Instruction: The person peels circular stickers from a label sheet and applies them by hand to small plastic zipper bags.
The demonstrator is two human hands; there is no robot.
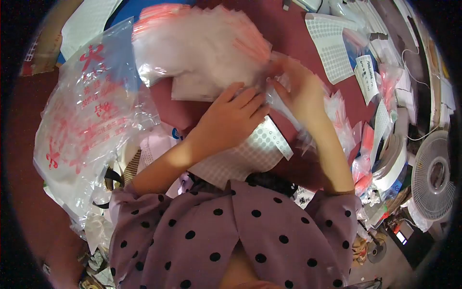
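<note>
My left hand (233,115) is just below a pile of clear zip bags (202,53) with orange-red closures. Its fingers are bent together at the edge of a small clear plastic bag (284,106) between my hands. My right hand (303,91) is over the right end of the pile, thumb towards the left hand, its fingertips smeared by motion. I cannot tell what the right fingers hold. Under my left wrist lies a sheet of round stickers (240,156), curled over my lap. More small zip bags (339,115) lie to the right of my right forearm.
A large clear plastic bag (91,106) with red printing stands at the left. Another dotted sticker sheet (329,50) lies on the dark red table (284,24) at the back right. Packets and a label roll (392,161) crowd the right side, beside a white fan (433,176).
</note>
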